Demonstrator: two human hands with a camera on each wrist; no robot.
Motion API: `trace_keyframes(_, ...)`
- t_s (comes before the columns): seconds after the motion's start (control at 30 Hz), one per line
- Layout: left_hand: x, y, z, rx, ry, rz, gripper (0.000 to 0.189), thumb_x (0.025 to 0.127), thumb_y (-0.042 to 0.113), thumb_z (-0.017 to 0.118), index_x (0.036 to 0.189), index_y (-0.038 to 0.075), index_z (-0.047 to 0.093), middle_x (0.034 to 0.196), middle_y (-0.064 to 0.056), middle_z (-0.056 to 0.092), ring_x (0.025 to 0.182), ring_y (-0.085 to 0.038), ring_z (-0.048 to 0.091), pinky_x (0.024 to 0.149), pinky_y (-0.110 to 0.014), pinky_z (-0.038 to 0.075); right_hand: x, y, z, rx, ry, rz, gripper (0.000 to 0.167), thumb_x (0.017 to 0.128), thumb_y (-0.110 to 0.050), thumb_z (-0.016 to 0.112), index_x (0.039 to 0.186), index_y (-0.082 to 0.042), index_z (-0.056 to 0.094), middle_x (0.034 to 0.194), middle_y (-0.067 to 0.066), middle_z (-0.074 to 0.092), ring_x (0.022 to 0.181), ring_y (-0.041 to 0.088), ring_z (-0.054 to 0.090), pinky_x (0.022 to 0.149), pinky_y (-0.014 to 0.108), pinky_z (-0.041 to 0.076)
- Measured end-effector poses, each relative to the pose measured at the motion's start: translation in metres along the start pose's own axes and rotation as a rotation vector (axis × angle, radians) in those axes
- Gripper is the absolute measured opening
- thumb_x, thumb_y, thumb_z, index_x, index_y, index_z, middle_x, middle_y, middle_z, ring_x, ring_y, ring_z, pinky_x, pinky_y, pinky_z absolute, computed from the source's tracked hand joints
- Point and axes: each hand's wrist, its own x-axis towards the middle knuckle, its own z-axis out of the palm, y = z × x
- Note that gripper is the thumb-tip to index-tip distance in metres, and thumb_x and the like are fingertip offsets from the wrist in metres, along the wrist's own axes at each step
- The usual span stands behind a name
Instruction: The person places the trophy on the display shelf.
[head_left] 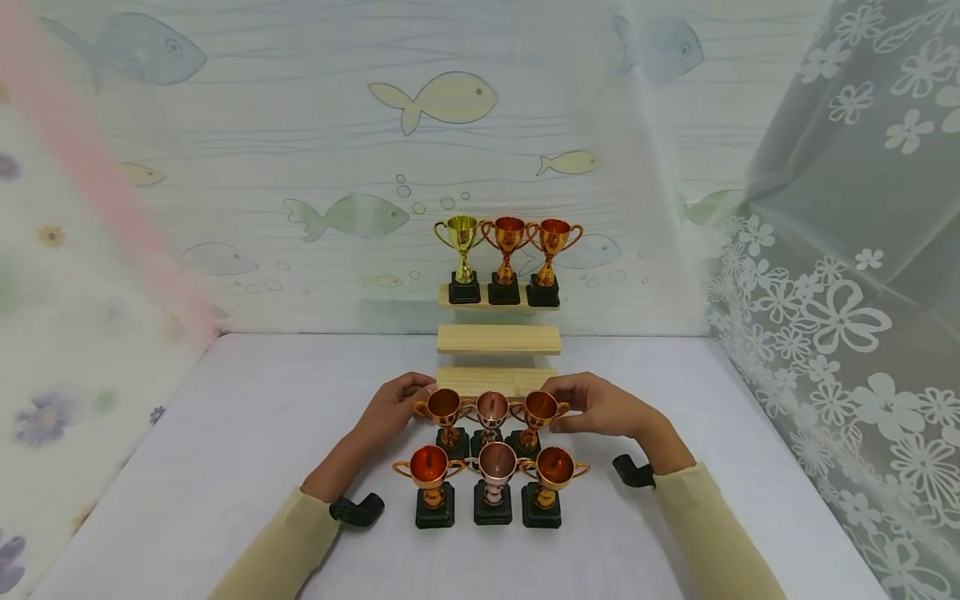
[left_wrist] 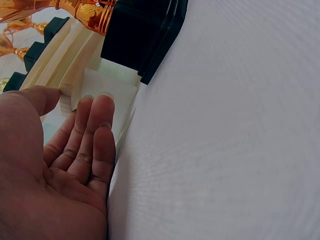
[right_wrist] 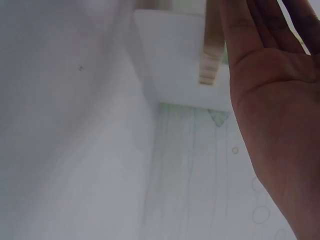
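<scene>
A stepped wooden display stand (head_left: 498, 339) has pale planks and white sides. At the left end of its lowest plank, my left hand (head_left: 393, 408) pinches the wood, thumb above and fingers below in the left wrist view. My right hand (head_left: 600, 406) grips the opposite end, its fingers along the plank (right_wrist: 209, 70) in the right wrist view. On the top step stand a gold trophy cup (head_left: 463, 258) and two orange ones, including the orange trophy cup (head_left: 551, 260). Close before the stand is a row of three cups, with the pinkish trophy cup (head_left: 492, 410) in the middle.
Nearer the front, three more cups stand upright on black bases, among them a red-orange cup (head_left: 429, 467) and a rose cup (head_left: 497, 464). A white cloth covers the table (head_left: 285, 392). Behind hangs a fish-print curtain (head_left: 300, 150); a lacy flowered curtain (head_left: 847, 333) is at right.
</scene>
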Motion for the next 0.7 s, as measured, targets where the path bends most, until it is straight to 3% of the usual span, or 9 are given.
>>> trace_keyframes(0.37, 0.001, -0.001, 0.001, 0.001, 0.005, 0.001, 0.029, 0.110, 0.022, 0.060, 0.130, 0.003, 0.068, 0.110, -0.008, 0.076, 0.094, -0.014, 0.067, 0.079, -0.029, 0.050, 0.006, 0.005, 0.012, -0.039, 0.008, -0.003, 0.031, 0.093, -0.002, 0.079, 0.122, -0.008, 0.071, 0.110, 0.009, 0.072, 0.103, 0.021, 0.068, 0.096, 0.041, 0.057)
trace_keyframes(0.7, 0.000, 0.002, 0.002, -0.006, 0.006, -0.008, 0.029, 0.110, 0.023, 0.060, 0.130, 0.004, 0.068, 0.112, -0.008, 0.075, 0.095, -0.016, 0.067, 0.080, -0.029, 0.050, 0.009, 0.006, 0.019, -0.040, 0.025, -0.008, 0.029, 0.092, -0.002, 0.080, 0.118, -0.010, 0.071, 0.108, 0.011, 0.074, 0.102, 0.021, 0.070, 0.099, 0.046, 0.055)
